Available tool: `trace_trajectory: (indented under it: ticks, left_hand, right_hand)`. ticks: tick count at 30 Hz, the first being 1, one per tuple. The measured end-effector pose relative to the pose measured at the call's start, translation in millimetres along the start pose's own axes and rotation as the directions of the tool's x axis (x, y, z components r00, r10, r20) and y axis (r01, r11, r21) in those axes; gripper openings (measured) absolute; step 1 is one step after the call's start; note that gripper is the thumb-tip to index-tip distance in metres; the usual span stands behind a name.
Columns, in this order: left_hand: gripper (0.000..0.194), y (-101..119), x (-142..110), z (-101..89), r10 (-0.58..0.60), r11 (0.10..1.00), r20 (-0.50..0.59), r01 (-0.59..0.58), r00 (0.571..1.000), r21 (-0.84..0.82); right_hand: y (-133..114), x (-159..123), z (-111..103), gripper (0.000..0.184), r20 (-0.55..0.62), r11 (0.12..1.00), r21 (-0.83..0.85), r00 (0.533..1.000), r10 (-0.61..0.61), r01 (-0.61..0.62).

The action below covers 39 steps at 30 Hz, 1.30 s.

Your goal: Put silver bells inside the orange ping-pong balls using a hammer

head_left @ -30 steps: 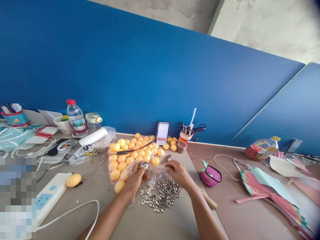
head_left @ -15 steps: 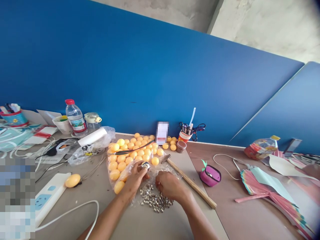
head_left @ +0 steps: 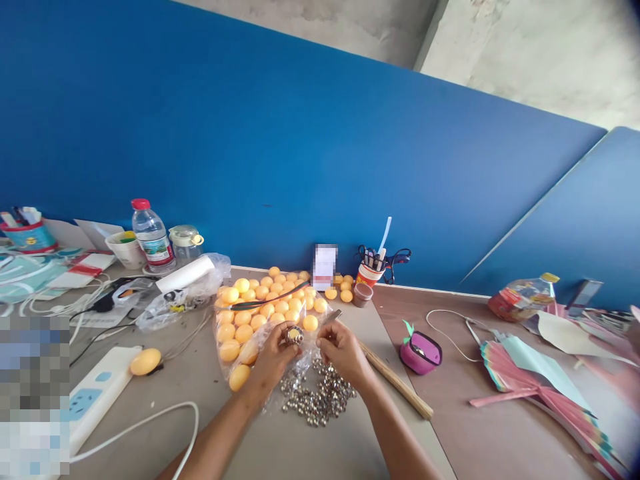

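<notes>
My left hand (head_left: 274, 353) is closed round a small ball (head_left: 294, 335) that shows shiny silver pieces and a patch of orange. To the right of it, my right hand (head_left: 343, 350) is pinched, with its fingertips close to the ball but apart from it. Whatever those fingertips hold is too small to make out. Below both hands lies a pile of small silver metal pieces (head_left: 320, 400) beside crumpled clear plastic. Behind my left hand, a clear bag of orange balls (head_left: 243, 332) lies on the table. My right hand partly covers a wooden-handled hammer (head_left: 400, 387).
Beyond the hammer sits a purple pouch (head_left: 420, 360). A cup of pens and scissors (head_left: 370, 273) and a small brown tub (head_left: 363, 295) stand at the back. On the left are a power strip (head_left: 103, 390), a water bottle (head_left: 154, 240) and cables. A pink fan-shaped item (head_left: 525, 373) lies right.
My right hand has lifted from the pile and moved slightly up and to the right, fingers pinched. In my left hand, the ball has turned and now shows orange.
</notes>
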State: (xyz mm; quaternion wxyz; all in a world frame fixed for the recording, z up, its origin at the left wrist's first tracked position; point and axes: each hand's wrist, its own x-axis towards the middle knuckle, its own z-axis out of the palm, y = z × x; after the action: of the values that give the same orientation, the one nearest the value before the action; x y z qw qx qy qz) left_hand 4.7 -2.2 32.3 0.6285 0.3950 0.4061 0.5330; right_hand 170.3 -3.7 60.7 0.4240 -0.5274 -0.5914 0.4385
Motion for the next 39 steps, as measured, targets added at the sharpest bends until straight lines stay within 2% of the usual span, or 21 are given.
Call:
trace_trajectory:
  ticks: [5,7,10,20,28,39]
  left_hand:
    - [0.046,0.7,-2.6,-1.2,0.0,1.0,0.013,-0.001,1.0,0.022]
    - [0.046,2.2,-3.9,-1.2,-0.004,0.999,0.016,0.003,1.0,0.042]
    - [0.047,4.3,-5.0,-1.1,-0.007,0.997,0.024,0.005,1.0,0.081]
    - [0.044,-5.4,-1.3,-3.3,0.041,0.983,0.109,-0.06,0.993,0.175]
    - [0.041,-7.7,-1.4,-5.3,0.046,0.966,0.114,-0.073,0.992,0.25]
    - [0.041,-12.1,0.8,-9.9,0.063,0.939,0.156,-0.112,0.986,0.324]
  right_hand:
    - [2.1,2.9,7.5,0.012,0.051,0.964,0.244,0.994,0.097,-0.106]
    - [0.7,1.8,9.4,0.015,0.108,0.927,0.338,0.985,0.132,-0.162]
    - [-0.5,0.0,11.8,0.02,0.175,0.891,0.402,0.973,0.149,-0.209]
    - [5.4,1.2,18.4,0.013,0.054,0.951,0.269,0.989,0.141,-0.15]
    - [5.9,1.0,19.2,0.013,0.05,0.96,0.223,0.986,0.16,-0.168]
    - [15.6,3.5,17.4,0.017,0.093,0.941,0.271,0.978,0.185,-0.203]
